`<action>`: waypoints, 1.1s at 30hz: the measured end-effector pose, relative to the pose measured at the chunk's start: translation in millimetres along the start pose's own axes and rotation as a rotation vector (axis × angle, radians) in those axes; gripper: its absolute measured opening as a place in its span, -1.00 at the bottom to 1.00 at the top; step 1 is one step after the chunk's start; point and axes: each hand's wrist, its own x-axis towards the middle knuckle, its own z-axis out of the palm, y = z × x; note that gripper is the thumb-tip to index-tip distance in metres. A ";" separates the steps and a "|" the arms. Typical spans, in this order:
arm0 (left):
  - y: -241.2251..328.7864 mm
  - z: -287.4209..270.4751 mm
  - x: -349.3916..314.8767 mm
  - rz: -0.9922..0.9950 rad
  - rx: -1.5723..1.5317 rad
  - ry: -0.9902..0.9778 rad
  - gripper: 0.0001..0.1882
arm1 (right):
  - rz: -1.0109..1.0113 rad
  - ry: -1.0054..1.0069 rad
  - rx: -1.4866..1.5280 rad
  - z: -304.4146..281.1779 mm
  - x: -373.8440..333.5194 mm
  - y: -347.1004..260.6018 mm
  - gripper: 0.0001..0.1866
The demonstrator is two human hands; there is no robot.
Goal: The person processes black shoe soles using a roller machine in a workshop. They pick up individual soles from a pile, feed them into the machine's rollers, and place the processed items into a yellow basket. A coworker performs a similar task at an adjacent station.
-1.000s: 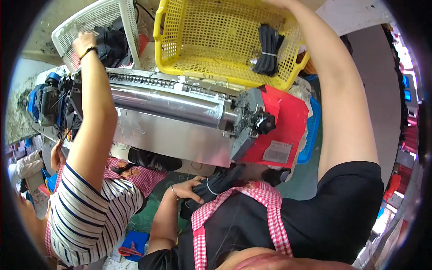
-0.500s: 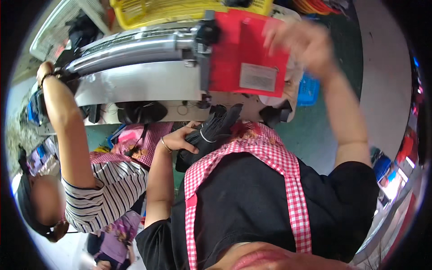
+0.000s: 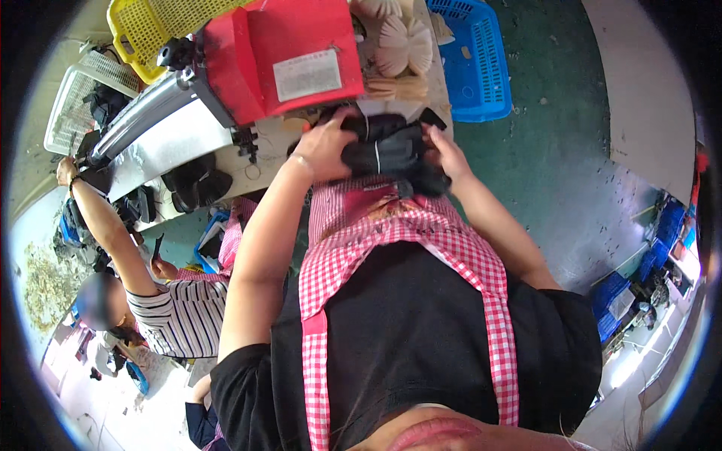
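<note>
At the table's near edge, in front of my apron, lies a bundle of black fabric-like pieces (image 3: 387, 154) tied with a thin white band. My left hand (image 3: 329, 148) is closed on its left end, partly blurred. The fingers of my right hand (image 3: 449, 155) grip its right end. Just behind it, against the table edge, is a second dark bundle (image 3: 382, 125) with a white band, partly hidden by my left hand and the front bundle. What exactly the black pieces are I cannot tell.
A roller machine with a red end housing (image 3: 301, 45) stands on the table, and a co-worker's hand (image 3: 66, 171) is at its far left end. Fanned beige pieces (image 3: 404, 46) lie right of the housing. Blue (image 3: 481, 68), yellow (image 3: 162, 34) and white (image 3: 56, 135) baskets stand around.
My right hand has come down from the red housing to the black bundle. My left hand and the bundle have moved up to the table edge. The view has shifted to the right.
</note>
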 end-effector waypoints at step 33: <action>-35.7 110.8 -0.6 0.161 0.517 0.499 -0.36 | -0.648 0.116 -0.509 -52.9 9.8 -77.5 -0.69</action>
